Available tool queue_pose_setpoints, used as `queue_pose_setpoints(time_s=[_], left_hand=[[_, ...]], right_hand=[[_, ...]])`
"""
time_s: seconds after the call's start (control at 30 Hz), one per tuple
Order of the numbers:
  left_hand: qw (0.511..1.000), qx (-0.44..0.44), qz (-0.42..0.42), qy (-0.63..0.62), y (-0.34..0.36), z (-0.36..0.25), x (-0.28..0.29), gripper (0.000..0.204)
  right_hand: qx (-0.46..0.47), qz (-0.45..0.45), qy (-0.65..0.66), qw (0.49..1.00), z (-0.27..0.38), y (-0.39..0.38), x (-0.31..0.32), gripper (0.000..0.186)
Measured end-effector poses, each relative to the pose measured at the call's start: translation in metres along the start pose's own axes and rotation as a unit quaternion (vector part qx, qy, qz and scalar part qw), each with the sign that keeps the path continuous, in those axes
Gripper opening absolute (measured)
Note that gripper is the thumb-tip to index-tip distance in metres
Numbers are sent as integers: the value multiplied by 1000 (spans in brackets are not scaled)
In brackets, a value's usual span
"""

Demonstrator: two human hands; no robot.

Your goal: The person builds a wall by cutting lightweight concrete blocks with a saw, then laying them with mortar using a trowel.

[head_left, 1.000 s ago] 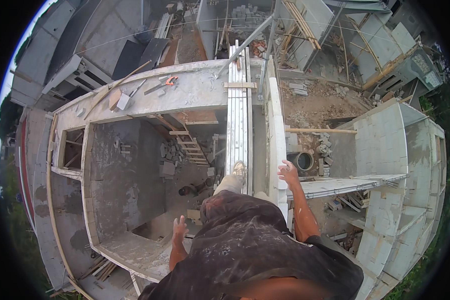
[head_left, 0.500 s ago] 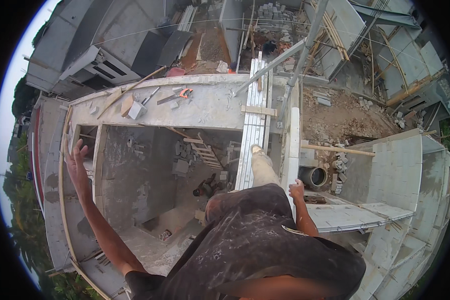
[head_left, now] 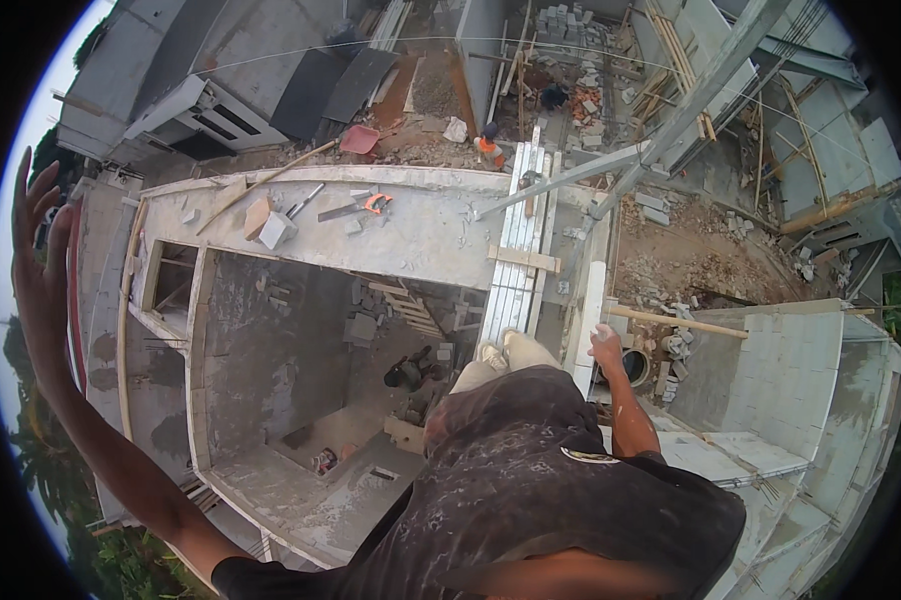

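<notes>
My left hand [head_left: 45, 245] is raised far out to the left, its fingers stretched and spread, holding nothing. On the other side my right hand [head_left: 605, 346] hangs in the air beside the pale wall top [head_left: 589, 320]. Its fingers are loosely bent with the thumb apart, and nothing shows in them. Under my feet lie long pale metal-looking beams [head_left: 507, 300], side by side across an opening. A wooden crosspiece [head_left: 524, 259] lies over them. My two pale, dusty shoes stand close together on the beams.
Deep below on the left is an unfinished room with a person [head_left: 407, 375] in it. The concrete ledge [head_left: 421, 235] ahead carries a handsaw [head_left: 378, 203] and blocks [head_left: 274, 230]. A slanted metal brace [head_left: 571, 180] crosses ahead. Another person [head_left: 490, 148] wears orange beyond the ledge.
My left hand has swung outward and up to the left. My right hand has risen slightly. A second foot now shows beside the first on the beams.
</notes>
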State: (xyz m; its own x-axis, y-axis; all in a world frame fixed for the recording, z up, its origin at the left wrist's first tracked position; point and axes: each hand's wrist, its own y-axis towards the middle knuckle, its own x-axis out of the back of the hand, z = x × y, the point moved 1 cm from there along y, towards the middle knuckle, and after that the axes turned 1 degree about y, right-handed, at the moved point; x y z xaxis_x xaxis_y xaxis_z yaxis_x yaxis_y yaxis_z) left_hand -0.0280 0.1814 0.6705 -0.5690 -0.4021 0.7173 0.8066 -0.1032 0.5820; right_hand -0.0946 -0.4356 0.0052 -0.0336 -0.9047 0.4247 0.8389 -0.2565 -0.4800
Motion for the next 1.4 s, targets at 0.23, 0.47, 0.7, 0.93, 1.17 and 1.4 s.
queue_pose_setpoints(time_s=[0.23, 0.47, 0.7, 0.93, 1.17, 1.4], left_hand=[[939, 181, 81, -281, -74, -17, -23, 82], [840, 405, 7, -361, -101, -36, -52, 76], [702, 596, 71, -384, -193, -84, -92, 77], [575, 737, -30, -353, -279, -117, -107, 66], [319, 865, 33, -387, -342, -260, -246, 76], [104, 921, 62, -371, -392, -453, -351, 91]], right_hand=[[-27, 87, -66, 994, 67, 57, -20, 63], [-43, 275, -77, 957, 167, 187, -62, 74], [-222, 461, -27, 858, 152, 222, -41, 65], [-121, 468, -254, 838, 122, 292, 44, 61], [-31, 507, -318, 800, 221, 312, -159, 58], [89, 576, -366, 725, 273, 430, -308, 56]])
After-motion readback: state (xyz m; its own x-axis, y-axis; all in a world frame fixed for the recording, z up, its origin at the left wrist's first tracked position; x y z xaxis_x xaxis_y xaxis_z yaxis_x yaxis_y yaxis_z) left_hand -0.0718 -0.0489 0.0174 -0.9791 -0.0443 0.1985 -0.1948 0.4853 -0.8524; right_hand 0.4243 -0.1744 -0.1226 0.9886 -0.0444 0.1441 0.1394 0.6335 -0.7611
